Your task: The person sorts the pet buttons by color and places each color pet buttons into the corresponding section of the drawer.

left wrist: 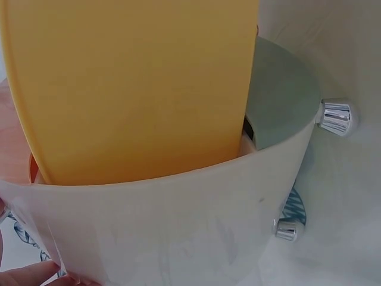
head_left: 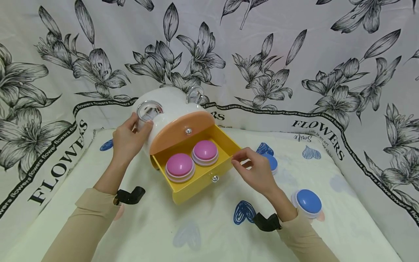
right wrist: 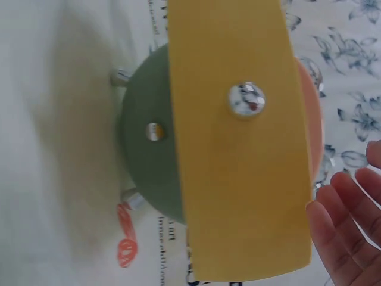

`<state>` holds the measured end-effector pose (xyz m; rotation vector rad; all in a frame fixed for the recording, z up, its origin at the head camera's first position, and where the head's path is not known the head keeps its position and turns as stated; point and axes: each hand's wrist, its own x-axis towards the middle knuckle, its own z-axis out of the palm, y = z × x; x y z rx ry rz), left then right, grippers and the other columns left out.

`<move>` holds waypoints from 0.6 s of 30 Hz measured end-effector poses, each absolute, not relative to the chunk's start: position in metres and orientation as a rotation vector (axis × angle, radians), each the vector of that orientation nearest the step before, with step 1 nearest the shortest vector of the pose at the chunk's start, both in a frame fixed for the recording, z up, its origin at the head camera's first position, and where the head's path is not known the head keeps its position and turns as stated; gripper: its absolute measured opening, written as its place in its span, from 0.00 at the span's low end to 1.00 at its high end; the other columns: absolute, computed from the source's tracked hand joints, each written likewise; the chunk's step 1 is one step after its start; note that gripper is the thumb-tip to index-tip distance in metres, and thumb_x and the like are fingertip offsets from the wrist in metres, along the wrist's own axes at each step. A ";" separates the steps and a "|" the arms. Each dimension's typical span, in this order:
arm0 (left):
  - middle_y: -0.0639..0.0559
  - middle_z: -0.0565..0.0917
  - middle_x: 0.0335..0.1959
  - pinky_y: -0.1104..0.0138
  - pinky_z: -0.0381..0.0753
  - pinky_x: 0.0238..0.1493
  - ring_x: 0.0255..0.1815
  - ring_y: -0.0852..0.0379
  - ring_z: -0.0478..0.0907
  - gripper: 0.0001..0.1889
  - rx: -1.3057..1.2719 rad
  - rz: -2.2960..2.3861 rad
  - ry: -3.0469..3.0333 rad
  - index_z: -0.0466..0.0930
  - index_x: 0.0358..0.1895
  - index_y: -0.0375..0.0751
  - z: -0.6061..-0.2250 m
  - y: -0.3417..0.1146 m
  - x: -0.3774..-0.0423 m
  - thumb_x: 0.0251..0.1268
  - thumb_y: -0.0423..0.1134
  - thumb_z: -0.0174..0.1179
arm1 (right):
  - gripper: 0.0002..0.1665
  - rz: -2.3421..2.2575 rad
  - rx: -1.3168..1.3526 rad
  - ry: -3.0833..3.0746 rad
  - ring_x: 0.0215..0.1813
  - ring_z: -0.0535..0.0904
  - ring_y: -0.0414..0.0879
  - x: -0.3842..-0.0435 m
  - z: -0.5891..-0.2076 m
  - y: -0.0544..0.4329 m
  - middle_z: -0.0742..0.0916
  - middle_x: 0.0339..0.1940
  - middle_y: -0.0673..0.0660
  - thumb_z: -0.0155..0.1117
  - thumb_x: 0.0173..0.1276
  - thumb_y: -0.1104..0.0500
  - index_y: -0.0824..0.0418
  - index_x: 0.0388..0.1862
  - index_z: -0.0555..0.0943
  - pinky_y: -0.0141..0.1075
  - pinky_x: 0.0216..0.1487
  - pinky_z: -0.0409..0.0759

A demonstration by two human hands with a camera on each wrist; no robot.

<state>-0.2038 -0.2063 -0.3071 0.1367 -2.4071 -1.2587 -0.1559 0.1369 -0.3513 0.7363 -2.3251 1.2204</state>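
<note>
A white rounded drawer box (head_left: 170, 103) with silver ears stands tilted on the cloth, its yellow drawer (head_left: 196, 183) pulled out. Two pink-topped round push buttons, a left one (head_left: 179, 167) and a right one (head_left: 205, 153), sit inside that drawer. My left hand (head_left: 131, 136) grips the box's left side below an ear, thumb toward the front. At the drawer's right front corner is my right hand (head_left: 256, 171), fingertips at the rim; in the right wrist view its fingers (right wrist: 342, 238) look fairly straight. Whether they press on the rim I cannot tell.
A blue-topped push button (head_left: 308, 202) lies at the right by my forearm. Another blue one (head_left: 271, 162) is partly hidden behind my right hand. Above the yellow drawer is an orange front (head_left: 183, 129); below it, a green one (right wrist: 152, 155). A flower-printed curtain (head_left: 262, 72) hangs behind.
</note>
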 end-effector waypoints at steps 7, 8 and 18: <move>0.43 0.74 0.41 0.58 0.79 0.51 0.52 0.49 0.74 0.24 0.144 -1.218 -2.413 0.68 0.36 0.35 -0.307 -0.206 -0.204 0.60 0.57 0.53 | 0.10 1.274 0.678 -2.426 0.35 0.79 0.38 -0.147 -0.379 0.133 0.85 0.34 0.50 0.66 0.58 0.64 0.59 0.39 0.77 0.30 0.31 0.81; 0.43 0.74 0.41 0.58 0.79 0.51 0.52 0.49 0.74 0.24 0.142 -1.220 -2.413 0.68 0.36 0.35 -0.307 -0.206 -0.204 0.60 0.57 0.53 | 0.11 1.284 0.677 -2.433 0.35 0.79 0.38 -0.146 -0.383 0.132 0.85 0.34 0.50 0.66 0.58 0.63 0.59 0.40 0.77 0.30 0.30 0.81; 0.42 0.75 0.45 0.53 0.75 0.54 0.58 0.48 0.72 0.24 0.124 -1.253 -2.393 0.69 0.37 0.35 -0.307 -0.205 -0.204 0.60 0.57 0.54 | 0.13 1.306 0.716 -2.402 0.35 0.79 0.38 -0.137 -0.404 0.114 0.85 0.33 0.48 0.67 0.58 0.63 0.58 0.42 0.76 0.27 0.26 0.79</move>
